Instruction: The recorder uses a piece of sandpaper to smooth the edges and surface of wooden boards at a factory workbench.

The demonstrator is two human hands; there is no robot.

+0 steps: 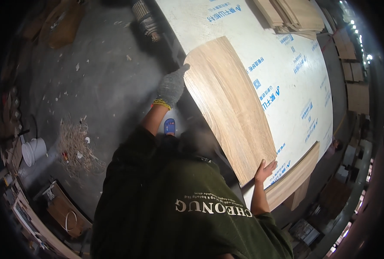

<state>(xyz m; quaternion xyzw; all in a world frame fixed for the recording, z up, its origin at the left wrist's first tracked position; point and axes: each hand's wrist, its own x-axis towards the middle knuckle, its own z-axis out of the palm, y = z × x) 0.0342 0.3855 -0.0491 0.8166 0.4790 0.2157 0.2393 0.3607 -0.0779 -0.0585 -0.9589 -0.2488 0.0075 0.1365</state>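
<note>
A wide board with a light wood-grain face point(228, 108) lies slantwise over the near edge of a white, blue-printed worktop point(282, 86). At the board's far left corner is my left hand point(172, 87), in a grey knit glove with a yellow cuff. Its thumb rests on the board's edge and the other fingers are partly hidden. My bare right hand point(265, 171) grips the short end at the near right corner, fingers along the edge.
Wood-grain boards are stacked at the worktop's far end point(293, 15), with more at its near right point(293, 181). On the floor to the left are a white bucket point(33, 151), a heap of tangled strapping point(77, 146) and a brown sack point(61, 23).
</note>
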